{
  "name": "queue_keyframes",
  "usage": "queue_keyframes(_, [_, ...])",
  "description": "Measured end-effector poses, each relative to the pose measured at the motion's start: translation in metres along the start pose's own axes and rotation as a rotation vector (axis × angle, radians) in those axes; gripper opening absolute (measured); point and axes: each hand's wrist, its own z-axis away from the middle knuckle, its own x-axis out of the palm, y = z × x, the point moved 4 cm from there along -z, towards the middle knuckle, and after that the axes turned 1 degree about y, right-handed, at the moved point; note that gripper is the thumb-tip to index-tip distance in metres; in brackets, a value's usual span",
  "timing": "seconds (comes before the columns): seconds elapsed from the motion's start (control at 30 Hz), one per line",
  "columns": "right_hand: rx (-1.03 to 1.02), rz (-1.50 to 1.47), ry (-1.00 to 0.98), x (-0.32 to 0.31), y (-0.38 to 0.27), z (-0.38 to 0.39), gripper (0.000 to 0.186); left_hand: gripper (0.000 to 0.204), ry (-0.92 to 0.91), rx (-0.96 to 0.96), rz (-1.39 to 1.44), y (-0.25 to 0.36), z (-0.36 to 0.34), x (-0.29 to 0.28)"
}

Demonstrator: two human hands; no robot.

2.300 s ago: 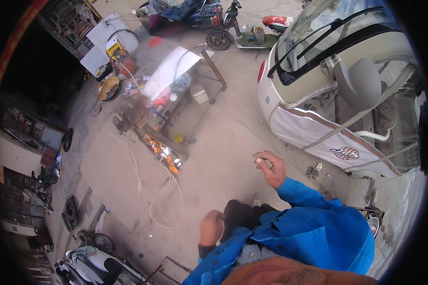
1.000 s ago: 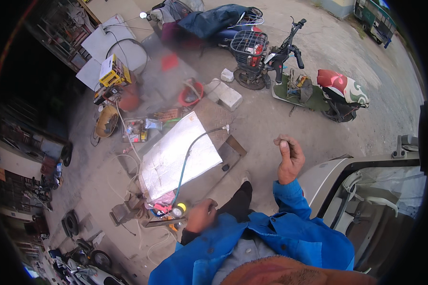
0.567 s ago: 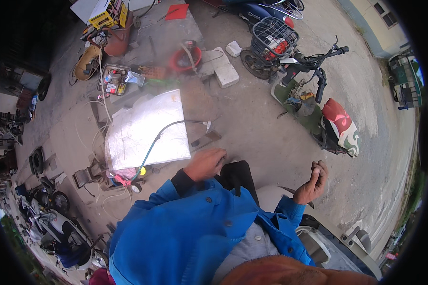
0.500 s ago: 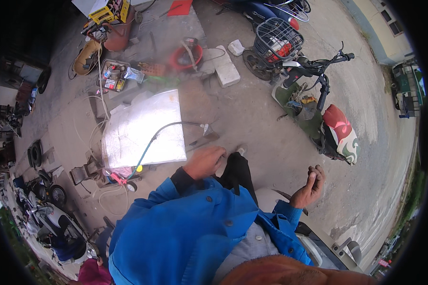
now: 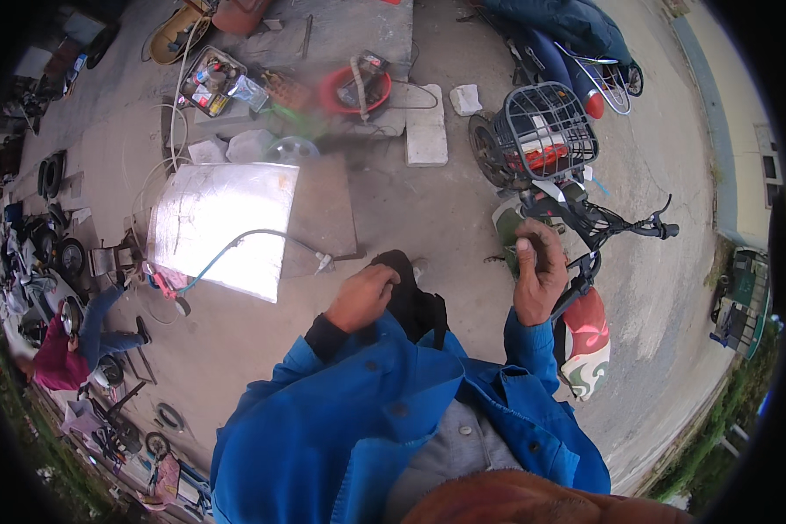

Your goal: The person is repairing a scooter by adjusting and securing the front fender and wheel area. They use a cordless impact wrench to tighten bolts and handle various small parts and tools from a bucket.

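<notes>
My left hand (image 5: 362, 297) is closed in a loose fist in front of my dark trouser leg (image 5: 412, 301). Whatever may be inside its fingers is hidden. Raised at the right, my right hand (image 5: 540, 272) has bent fingers with the thumb apart from them, and I see nothing between. It overlaps the handlebar area of a scooter (image 5: 576, 210) behind it. A shiny silver sheet (image 5: 218, 223) lies to the left of my left hand. Across it runs a thin air hose (image 5: 251, 234) with a metal end fitting (image 5: 323, 262) and a red-handled gauge (image 5: 162, 281).
Beyond the sheet are a red basin (image 5: 330, 94), a tray of small parts (image 5: 211, 83) and a pale block (image 5: 425, 144). The scooter's wire basket (image 5: 546, 131) stands at the right. At far left is a person in a maroon top (image 5: 61, 356) beside parked motorcycles.
My view has turned, so the sheet and scooter sit differently. My right hand has come up and further forward. The left remains curled near my leg. The person at left shows more fully.
</notes>
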Motion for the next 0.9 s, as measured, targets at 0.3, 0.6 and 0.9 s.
queue_keyframes(0.3, [-0.203, 0.467, -0.560, 0.170, 0.134, -0.177, 0.046, 0.016, 0.228, -0.271, 0.034, -0.059, -0.086, -0.001])
queue_keyframes(0.6, [-0.509, 0.847, -1.095, 0.403, 0.340, -0.320, 0.062, 0.012, 0.316, -0.405, 0.193, -0.119, -0.216, -0.055])
queue_keyframes(0.9, [-0.976, 0.656, -1.029, 0.611, 0.464, -0.379, 0.059, 0.015, 0.285, -0.761, 0.265, -0.203, -0.239, -0.072])
